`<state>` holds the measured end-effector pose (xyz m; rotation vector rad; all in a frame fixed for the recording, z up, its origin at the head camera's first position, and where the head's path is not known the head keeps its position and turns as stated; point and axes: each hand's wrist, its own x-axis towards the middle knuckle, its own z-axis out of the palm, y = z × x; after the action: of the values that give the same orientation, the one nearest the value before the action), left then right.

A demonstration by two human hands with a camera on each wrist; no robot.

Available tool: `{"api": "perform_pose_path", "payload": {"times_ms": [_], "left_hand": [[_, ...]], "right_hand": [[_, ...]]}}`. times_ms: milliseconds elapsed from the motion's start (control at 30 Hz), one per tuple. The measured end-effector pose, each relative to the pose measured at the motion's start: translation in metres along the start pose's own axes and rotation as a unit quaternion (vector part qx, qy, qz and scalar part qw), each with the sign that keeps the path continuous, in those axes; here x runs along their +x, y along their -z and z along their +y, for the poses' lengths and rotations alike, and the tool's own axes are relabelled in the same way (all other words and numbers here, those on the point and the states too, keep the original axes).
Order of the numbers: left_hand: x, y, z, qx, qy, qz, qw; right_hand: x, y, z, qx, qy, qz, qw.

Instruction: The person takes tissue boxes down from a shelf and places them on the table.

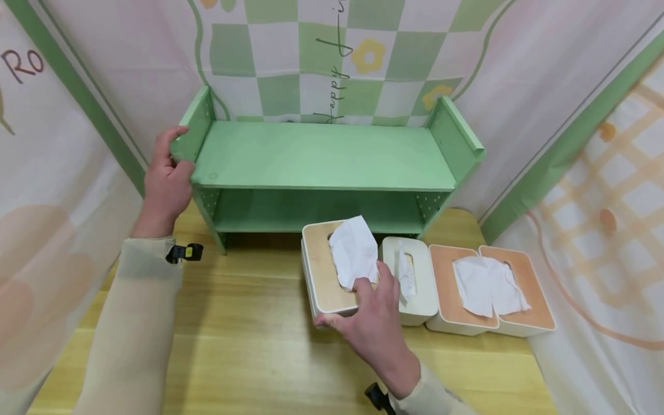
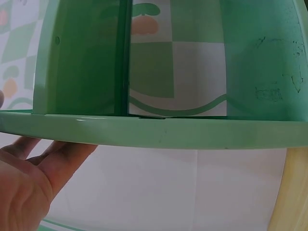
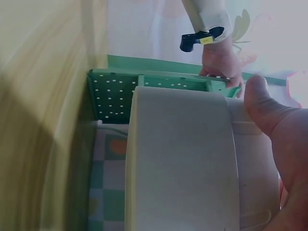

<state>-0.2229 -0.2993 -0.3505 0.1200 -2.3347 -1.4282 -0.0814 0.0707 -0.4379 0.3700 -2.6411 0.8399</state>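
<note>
My left hand (image 1: 168, 181) grips the upright left side panel of a green two-tier shelf (image 1: 321, 153), fingers over its outer edge and thumb at the front. In the left wrist view, the fingers (image 2: 65, 163) lie against the outside of the panel. My right hand (image 1: 376, 320) holds a white tissue box (image 1: 317, 251) with a wood-look lid, thumb at its near side and fingers over the right edge. A white tissue (image 1: 353, 251) sticks up from its slot. The box's pale wall (image 3: 185, 159) fills the middle of the right wrist view, over the wooden table (image 1: 244, 346).
Right of the held box stands an all-white tissue box (image 1: 422, 276), then two boxes with orange-brown lids (image 1: 446, 265) side by side, tissues overlapping. Patterned curtains (image 1: 586, 230) close in the table at both sides and behind the shelf.
</note>
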Motion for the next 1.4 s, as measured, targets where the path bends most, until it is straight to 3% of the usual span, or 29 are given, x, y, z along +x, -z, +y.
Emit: {"api": "perform_pose_path", "payload": {"times_ms": [433, 900, 1400], "left_hand": [[-0.001, 0.000, 0.002, -0.012, 0.000, -0.001, 0.9999], [0.000, 0.000, 0.002, -0.014, -0.005, -0.004, 0.9999], [0.000, -0.003, 0.001, -0.023, 0.002, 0.001, 0.9997]], "right_hand": [[-0.008, -0.014, 0.016, -0.007, 0.019, 0.019, 1.000], [-0.012, -0.032, 0.035, -0.002, -0.084, -0.015, 0.996], [-0.015, -0.057, 0.058, -0.025, -0.073, 0.034, 0.996]]}}
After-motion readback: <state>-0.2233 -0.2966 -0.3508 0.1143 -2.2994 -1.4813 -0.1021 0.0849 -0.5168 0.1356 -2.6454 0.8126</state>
